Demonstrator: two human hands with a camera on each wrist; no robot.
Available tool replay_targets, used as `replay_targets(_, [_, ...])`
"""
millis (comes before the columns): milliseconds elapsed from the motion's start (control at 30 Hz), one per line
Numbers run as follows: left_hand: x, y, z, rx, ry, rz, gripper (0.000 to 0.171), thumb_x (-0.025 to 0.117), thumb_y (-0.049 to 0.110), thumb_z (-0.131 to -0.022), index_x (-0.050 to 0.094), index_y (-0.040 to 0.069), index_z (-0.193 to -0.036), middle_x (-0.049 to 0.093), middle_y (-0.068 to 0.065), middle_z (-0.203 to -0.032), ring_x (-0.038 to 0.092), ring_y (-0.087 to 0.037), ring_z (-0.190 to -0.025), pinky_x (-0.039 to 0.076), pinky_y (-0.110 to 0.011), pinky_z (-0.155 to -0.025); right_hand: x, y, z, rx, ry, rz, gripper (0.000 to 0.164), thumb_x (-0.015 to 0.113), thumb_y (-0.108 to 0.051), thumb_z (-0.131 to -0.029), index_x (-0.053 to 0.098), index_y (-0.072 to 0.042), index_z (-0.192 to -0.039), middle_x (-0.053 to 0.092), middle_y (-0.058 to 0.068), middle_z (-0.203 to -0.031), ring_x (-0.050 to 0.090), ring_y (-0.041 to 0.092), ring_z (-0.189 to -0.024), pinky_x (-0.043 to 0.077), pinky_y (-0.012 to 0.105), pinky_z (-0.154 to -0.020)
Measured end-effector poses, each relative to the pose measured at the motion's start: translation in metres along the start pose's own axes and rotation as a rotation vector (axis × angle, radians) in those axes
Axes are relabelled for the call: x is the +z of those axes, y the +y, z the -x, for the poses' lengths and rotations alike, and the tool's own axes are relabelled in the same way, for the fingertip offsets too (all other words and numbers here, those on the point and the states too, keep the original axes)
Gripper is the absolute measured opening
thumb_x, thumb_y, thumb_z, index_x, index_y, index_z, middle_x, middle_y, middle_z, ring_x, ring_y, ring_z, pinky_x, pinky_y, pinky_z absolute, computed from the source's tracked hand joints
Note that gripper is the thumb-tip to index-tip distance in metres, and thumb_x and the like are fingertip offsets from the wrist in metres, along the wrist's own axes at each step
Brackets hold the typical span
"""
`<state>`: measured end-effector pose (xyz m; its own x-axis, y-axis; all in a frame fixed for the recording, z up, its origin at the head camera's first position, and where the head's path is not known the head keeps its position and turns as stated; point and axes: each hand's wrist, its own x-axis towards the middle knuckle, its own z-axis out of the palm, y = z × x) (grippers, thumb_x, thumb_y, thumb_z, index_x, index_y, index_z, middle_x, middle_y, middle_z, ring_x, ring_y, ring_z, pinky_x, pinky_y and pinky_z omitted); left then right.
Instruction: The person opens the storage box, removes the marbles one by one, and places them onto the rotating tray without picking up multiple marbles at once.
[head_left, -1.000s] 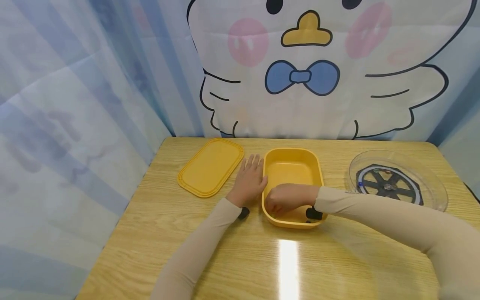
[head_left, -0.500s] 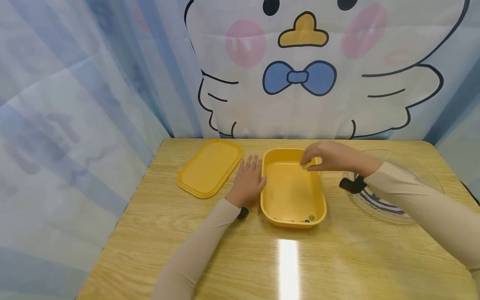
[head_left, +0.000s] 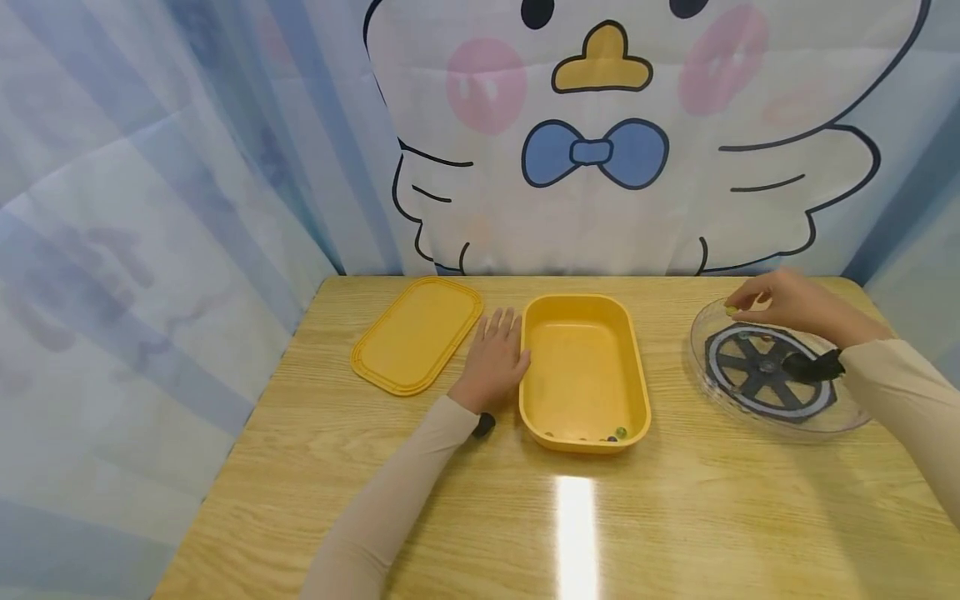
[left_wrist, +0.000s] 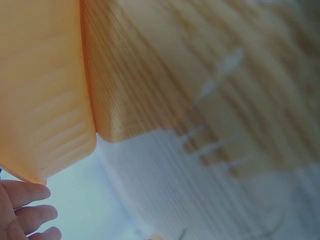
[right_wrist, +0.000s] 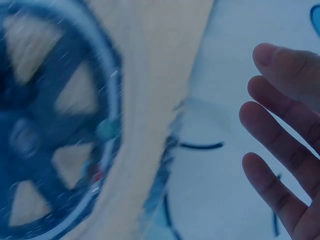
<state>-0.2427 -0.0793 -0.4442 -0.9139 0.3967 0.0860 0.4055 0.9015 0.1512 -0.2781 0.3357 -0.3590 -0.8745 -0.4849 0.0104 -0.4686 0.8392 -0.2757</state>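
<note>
My right hand (head_left: 806,308) pinches a small yellow-green marble (head_left: 730,310) between thumb and fingertips, above the far left rim of a clear round dish (head_left: 701,367). A black spoked wheel (head_left: 772,371) with a pale ring lies in that dish; a green marble (right_wrist: 107,129) and a reddish one (right_wrist: 95,172) sit by the ring. In the right wrist view the held marble cannot be made out. My left hand (head_left: 491,362) lies flat with straight fingers, against the left wall of a yellow box (head_left: 585,367). Several small marbles (head_left: 621,432) lie along the box's near end.
A yellow lid (head_left: 417,337) lies on the wooden table (head_left: 480,517), left of the left hand. Behind the table hangs a curtain (head_left: 592,225) with a cartoon bird.
My right hand has come up out of the yellow box with a marble and moved right to the clear dish. The left hand stays beside the box.
</note>
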Motion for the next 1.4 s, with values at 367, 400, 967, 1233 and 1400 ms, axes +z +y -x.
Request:
replay_targets(367, [0.001, -0.001, -0.002, -0.007, -0.008, 0.009, 0.058, 0.037, 0.033, -0.099, 0.027, 0.002, -0.148, 0.021, -0.015, -0.156, 0.015, -0.029, -0.147, 0.01, -0.046, -0.12, 0.03, 0.037, 0.023, 0.101, -0.117, -0.049, 0.014, 0.073, -0.011, -0.078, 0.074, -0.009, -0.092, 0.072, 0.006, -0.088, 0.061, 0.004, -0.07, 0.055, 0.032, -0.067])
replay_targets(400, [0.001, 0.0, -0.002, -0.007, -0.006, 0.01, 0.058, 0.037, 0.033, -0.099, 0.027, 0.002, -0.148, 0.021, -0.015, -0.156, 0.015, -0.029, -0.147, 0.011, -0.046, -0.119, 0.032, 0.037, 0.023, 0.09, -0.125, -0.053, 0.013, 0.074, -0.011, -0.077, 0.075, -0.009, -0.09, 0.072, 0.005, -0.088, 0.061, 0.003, -0.069, 0.054, 0.03, -0.066])
replay_targets(967, [0.002, 0.003, -0.002, -0.014, -0.019, 0.026, 0.058, 0.036, 0.033, -0.1, 0.025, 0.003, -0.149, 0.019, -0.014, -0.157, 0.013, -0.029, -0.147, 0.008, -0.045, -0.12, 0.045, 0.039, 0.023, 0.061, -0.199, -0.049, 0.02, 0.075, -0.01, -0.075, 0.073, -0.005, -0.095, 0.071, 0.004, -0.088, 0.06, 0.006, -0.069, 0.053, 0.028, -0.063])
replay_targets(1233, [0.001, 0.002, 0.0, -0.007, -0.017, 0.034, 0.058, 0.037, 0.032, -0.1, 0.026, 0.002, -0.148, 0.021, -0.016, -0.156, 0.015, -0.031, -0.146, 0.009, -0.046, -0.12, 0.011, -0.019, 0.02, -0.035, -0.04, 0.022, 0.028, 0.075, -0.009, -0.076, 0.071, -0.006, -0.103, 0.07, 0.005, -0.096, 0.064, 0.02, -0.081, 0.054, 0.036, -0.069])
replay_targets(1400, [0.001, 0.001, 0.0, -0.007, -0.009, 0.018, 0.058, 0.037, 0.032, -0.1, 0.027, 0.002, -0.148, 0.021, -0.015, -0.156, 0.017, -0.031, -0.146, 0.012, -0.047, -0.119, 0.013, -0.078, 0.013, -0.218, 0.016, -0.007, 0.025, 0.077, -0.01, -0.074, 0.072, -0.016, -0.098, 0.071, -0.002, -0.096, 0.065, 0.016, -0.083, 0.054, 0.027, -0.067])
